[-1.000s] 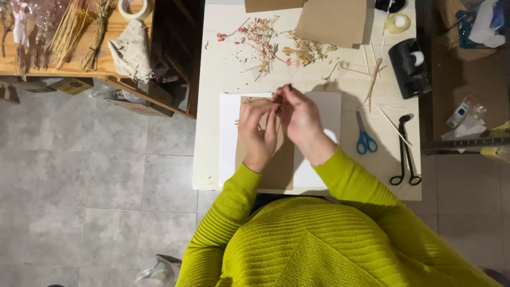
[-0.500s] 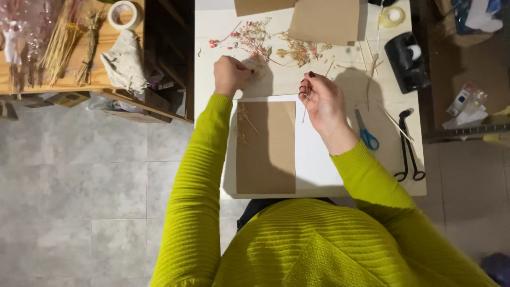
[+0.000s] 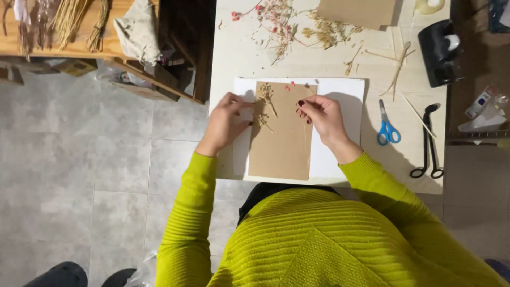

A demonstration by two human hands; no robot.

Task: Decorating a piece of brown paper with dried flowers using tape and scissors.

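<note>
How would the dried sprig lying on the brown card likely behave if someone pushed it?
The dried sprig looks thin and wispy, so probably very light and easily scattered. Its fine stems seem brittle, likely to shed bits. On the flat brown card it would probably slide rather than roll.

We see a pale table (image 3: 234,48) | on it: white sheet (image 3: 340,93), blue-handled scissors (image 3: 387,127), black long-handled shears (image 3: 428,141), black tape dispenser (image 3: 441,50), dried flowers (image 3: 276,21), loose straw stems (image 3: 396,64), brown card (image 3: 358,11) at the far edge
</note>
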